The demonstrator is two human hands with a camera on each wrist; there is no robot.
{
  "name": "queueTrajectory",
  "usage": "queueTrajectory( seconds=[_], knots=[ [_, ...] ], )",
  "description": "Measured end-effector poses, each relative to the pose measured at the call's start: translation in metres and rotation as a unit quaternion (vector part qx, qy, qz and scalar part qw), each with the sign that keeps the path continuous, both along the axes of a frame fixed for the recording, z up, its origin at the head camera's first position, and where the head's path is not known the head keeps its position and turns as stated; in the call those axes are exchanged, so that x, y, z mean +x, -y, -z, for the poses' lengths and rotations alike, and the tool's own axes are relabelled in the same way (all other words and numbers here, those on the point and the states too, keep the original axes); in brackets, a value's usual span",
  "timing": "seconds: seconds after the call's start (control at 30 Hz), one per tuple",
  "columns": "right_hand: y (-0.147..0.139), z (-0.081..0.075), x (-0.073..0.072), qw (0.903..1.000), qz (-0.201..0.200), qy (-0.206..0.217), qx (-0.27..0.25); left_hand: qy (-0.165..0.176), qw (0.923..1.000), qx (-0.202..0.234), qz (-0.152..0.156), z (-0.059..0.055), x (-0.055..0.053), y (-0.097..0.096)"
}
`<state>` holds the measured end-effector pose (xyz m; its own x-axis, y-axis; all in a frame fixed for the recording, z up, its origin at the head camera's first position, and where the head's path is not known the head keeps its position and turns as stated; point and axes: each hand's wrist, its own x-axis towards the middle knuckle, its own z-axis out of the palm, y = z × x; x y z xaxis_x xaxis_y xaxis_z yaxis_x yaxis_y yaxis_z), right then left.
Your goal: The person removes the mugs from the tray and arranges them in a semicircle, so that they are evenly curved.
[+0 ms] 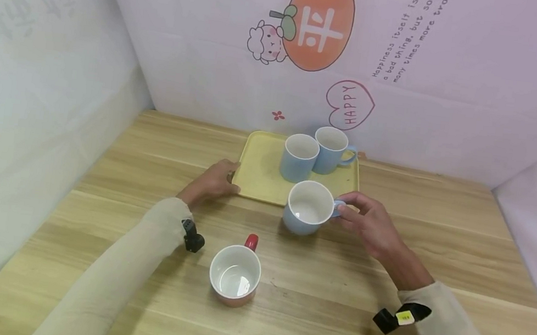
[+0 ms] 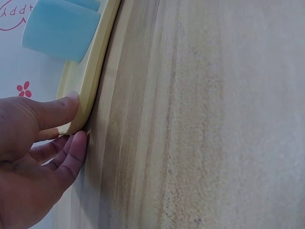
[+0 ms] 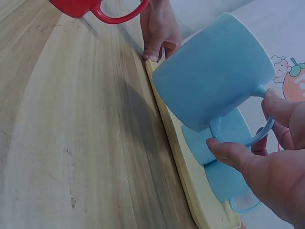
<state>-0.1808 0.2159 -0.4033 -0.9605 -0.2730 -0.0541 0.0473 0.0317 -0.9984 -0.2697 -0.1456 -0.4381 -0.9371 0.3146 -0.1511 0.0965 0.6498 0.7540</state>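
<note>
By its handle, my right hand (image 1: 366,223) grips a light blue mug (image 3: 214,71) with a white inside, held up off the table just in front of the yellow tray (image 1: 260,175). My left hand (image 1: 214,180) pinches the tray's left end, thumb (image 2: 64,109) on the rim and fingers beneath the edge, as the left wrist view shows. Two more blue mugs stand upright on the tray, a nearer mug (image 1: 297,162) and a farther mug (image 1: 328,155) whose handle points right. A red mug (image 1: 235,274) stands upright on the table nearer me, its handle pointing away.
The wooden table (image 1: 331,318) ends at a white printed cloth (image 1: 203,44) hanging right behind the tray. Cloth walls also rise at the left and right. Black wrist cameras sit on both sleeves, the right camera (image 1: 392,319) close above the table.
</note>
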Motion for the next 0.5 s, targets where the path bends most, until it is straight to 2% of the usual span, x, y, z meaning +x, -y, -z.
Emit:
queueTrajectory(
  seconds=[0.33, 0.5],
  knots=[
    [0.0024, 0.0024, 0.0045, 0.9989, -0.032, -0.022, 0.027, -0.007, 0.9999, -0.011, 0.011, 0.0040, -0.0037, 0.0013],
    [0.0011, 0.0012, 0.0060, 0.9977, -0.045, -0.028, 0.043, -0.004, 0.9999, -0.008, 0.005, 0.0032, -0.0036, 0.0014]
  ],
)
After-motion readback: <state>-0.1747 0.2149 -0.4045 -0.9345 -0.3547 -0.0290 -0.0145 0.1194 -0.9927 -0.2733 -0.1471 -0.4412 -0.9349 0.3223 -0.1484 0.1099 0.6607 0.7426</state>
